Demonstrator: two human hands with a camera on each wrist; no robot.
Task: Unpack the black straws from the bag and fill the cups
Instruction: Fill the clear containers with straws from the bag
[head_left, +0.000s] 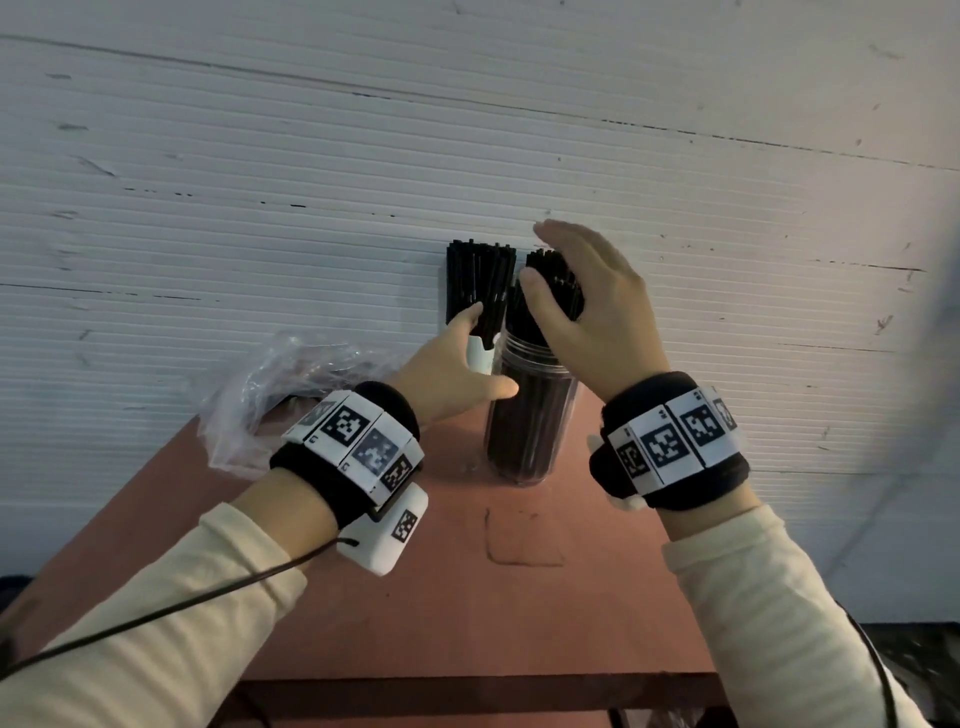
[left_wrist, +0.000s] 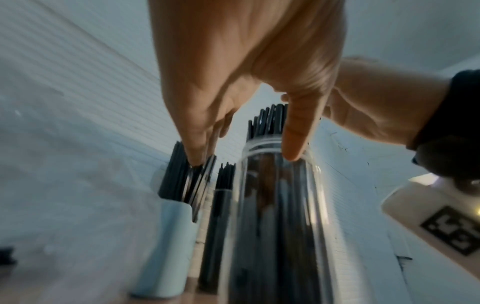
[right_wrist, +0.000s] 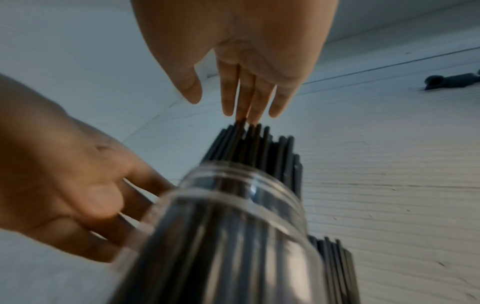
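A reddish counter (head_left: 467, 597) stands against a white ribbed wall (head_left: 260, 182). At the centre of the head view, a clear cup (head_left: 530, 415) stands upright, packed with black straws (head_left: 553, 283) that rise above its rim. Just beside it, at 10 o'clock, a white cup (head_left: 479, 357) also holds upright black straws (head_left: 478, 280); the left wrist view shows a third bundle (its holder is hard to make out) standing between the two.

The right hand (head_left: 592, 312) hovers over the clear cup's straws, fingers (right_wrist: 249, 96) straight and pressed together, their tips touching the straw tops, thumb held apart. The left hand (head_left: 452, 369) reaches in from 8 o'clock: its thumb (left_wrist: 298, 131) lies straight against the clear cup's rim, while its fingers, extended and close together, touch the straws in the white cup.

A crumpled clear plastic bag (head_left: 291, 384) lies on the counter at 9 o'clock from the cups, near the left wrist.
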